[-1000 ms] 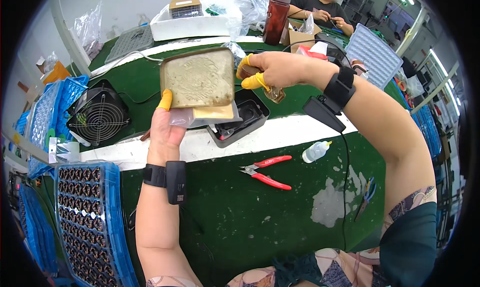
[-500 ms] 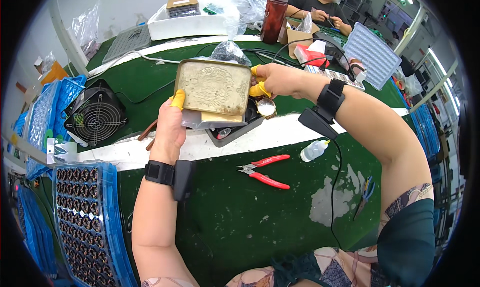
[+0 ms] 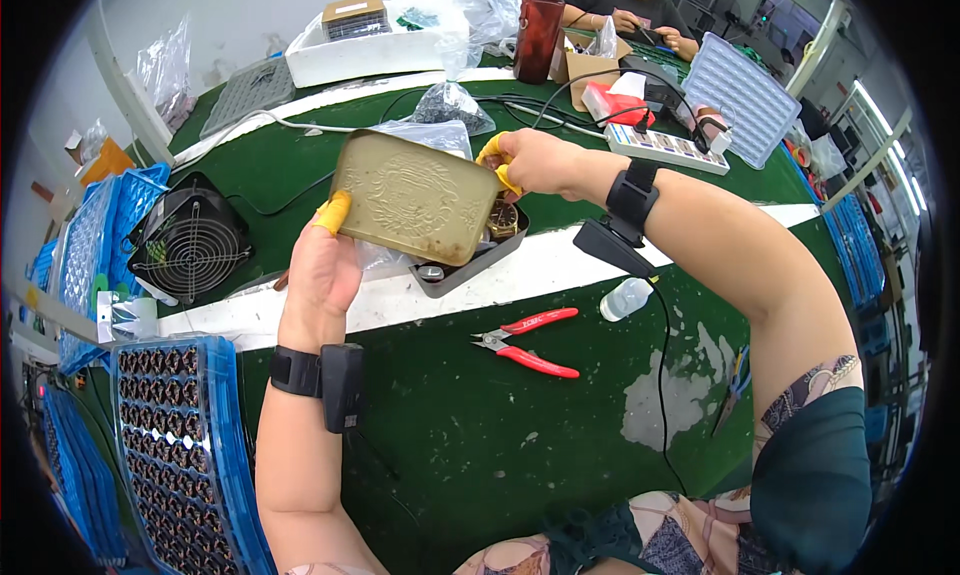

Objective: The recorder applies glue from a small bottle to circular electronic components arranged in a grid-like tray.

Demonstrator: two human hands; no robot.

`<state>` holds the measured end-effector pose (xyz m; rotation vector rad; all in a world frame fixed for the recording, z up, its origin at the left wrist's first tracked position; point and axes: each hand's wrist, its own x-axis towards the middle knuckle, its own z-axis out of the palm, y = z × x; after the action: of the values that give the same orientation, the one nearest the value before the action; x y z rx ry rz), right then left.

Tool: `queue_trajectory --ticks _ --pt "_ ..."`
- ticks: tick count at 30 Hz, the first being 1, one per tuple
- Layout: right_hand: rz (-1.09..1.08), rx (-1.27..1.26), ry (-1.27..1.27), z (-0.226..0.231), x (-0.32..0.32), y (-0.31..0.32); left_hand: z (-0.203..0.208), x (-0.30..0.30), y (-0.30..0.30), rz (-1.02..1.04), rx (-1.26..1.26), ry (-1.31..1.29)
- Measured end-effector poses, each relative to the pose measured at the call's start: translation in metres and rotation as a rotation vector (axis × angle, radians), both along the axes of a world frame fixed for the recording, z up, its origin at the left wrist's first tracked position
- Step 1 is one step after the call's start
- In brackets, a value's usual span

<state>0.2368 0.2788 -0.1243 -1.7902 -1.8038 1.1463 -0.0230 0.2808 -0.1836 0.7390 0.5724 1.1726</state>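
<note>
My left hand (image 3: 328, 255), with a yellow cot on its thumb, grips the left end of a tarnished metal tin lid (image 3: 410, 200) with an embossed round pattern. The lid is tilted, its right end lower. Beneath it sits a dark grey open box (image 3: 455, 277), mostly covered, with small items inside. Just past the lid's right edge, my right hand (image 3: 525, 163) is closed, yellow cots on its fingers. A gold wristwatch (image 3: 503, 218) with a dark dial hangs right under those fingers, over the box; the grip on it is partly hidden by the lid.
Red-handled cutters (image 3: 530, 343), a small clear bottle (image 3: 625, 300) and blue-handled pliers (image 3: 733, 390) lie nearer. A black fan (image 3: 190, 240) and a tray of small parts (image 3: 165, 445) are left. Behind stand a dark red bottle (image 3: 539, 33) and a power strip (image 3: 668, 148); a co-worker sits beyond.
The lid has tipped, its right end going down, and shifted slightly left. My right hand and the wristwatch have moved left, the watch from beside the box to over its right end.
</note>
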Motion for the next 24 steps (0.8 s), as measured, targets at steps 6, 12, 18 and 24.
queue_trajectory --ticks 6,12,18,24 --pt "-0.053 0.023 -0.045 0.004 0.001 -0.002 0.016 0.005 -0.010 0.025 -0.140 -0.206" --pt "0.140 0.117 -0.353 0.013 -0.004 -0.006 0.013 0.012 -0.021 -0.012 -0.176 -0.202" --pt "0.214 0.140 -0.512 0.015 0.004 -0.003 0.009 0.002 -0.017 0.056 -0.183 -0.205" --pt "0.180 0.017 -0.292 0.026 0.018 -0.003 0.004 -0.002 -0.013 0.060 -0.139 -0.206"
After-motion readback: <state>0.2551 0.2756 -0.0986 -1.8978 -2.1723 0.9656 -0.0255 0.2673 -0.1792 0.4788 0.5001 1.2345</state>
